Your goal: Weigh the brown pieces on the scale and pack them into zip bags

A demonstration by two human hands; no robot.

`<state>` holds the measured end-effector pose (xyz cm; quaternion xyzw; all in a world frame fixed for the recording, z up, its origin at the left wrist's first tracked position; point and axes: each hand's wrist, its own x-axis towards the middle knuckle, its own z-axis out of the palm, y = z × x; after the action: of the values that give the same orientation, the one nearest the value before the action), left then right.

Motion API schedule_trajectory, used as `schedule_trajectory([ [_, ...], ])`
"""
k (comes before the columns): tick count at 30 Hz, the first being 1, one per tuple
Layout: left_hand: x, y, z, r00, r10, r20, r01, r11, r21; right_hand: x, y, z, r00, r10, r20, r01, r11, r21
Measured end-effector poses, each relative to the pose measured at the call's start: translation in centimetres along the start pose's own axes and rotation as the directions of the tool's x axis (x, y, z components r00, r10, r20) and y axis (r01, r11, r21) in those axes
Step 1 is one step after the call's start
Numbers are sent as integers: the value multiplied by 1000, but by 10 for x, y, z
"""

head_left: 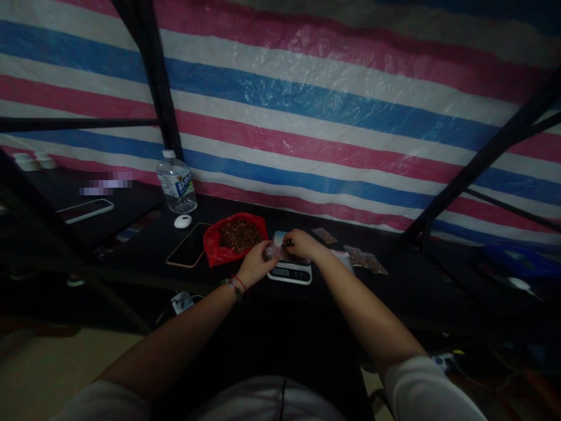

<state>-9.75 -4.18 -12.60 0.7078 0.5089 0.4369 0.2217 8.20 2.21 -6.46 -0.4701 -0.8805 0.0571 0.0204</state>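
Observation:
My left hand [255, 264] pinches a small clear plastic bag [270, 252] at the left edge of a white digital scale [303, 277]. Over the scale's platform, the fingers of my right hand [302, 243] are closed round a small dark object [288, 242]; its kind is too dim to make out. To the left lies an opened red plastic bag [213, 248] with a heap of brown dried bits [240, 235] inside. Right of the scale are small clear packets [364, 258] filled with similar brown pieces, and another packet [324, 235] farther back.
A phone [189, 245] and a white earbud case [183, 221] lie left of the red bag, below a clear plastic bottle [176, 184]. Another phone [87, 210] rests farther left. Dark metal posts [160, 88] frame the black table before a striped sheet [307, 111].

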Motion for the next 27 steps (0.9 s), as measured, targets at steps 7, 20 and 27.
schedule_trajectory([
  [7, 5, 1, 0, 1000, -25, -5, 25, 1000, 1, 1, -4, -3, 1000, 28, -14, -29, 997, -76],
  [20, 14, -5, 1, 998, -54, -33, 54, 999, 2, 8, -7, -7, 998, 34, 60, -25, 989, -148],
  [27, 12, -4, 2, 997, -56, -57, 56, 998, 2, 2, -4, -10, 1000, 5, 10, -4, 993, -117],
])
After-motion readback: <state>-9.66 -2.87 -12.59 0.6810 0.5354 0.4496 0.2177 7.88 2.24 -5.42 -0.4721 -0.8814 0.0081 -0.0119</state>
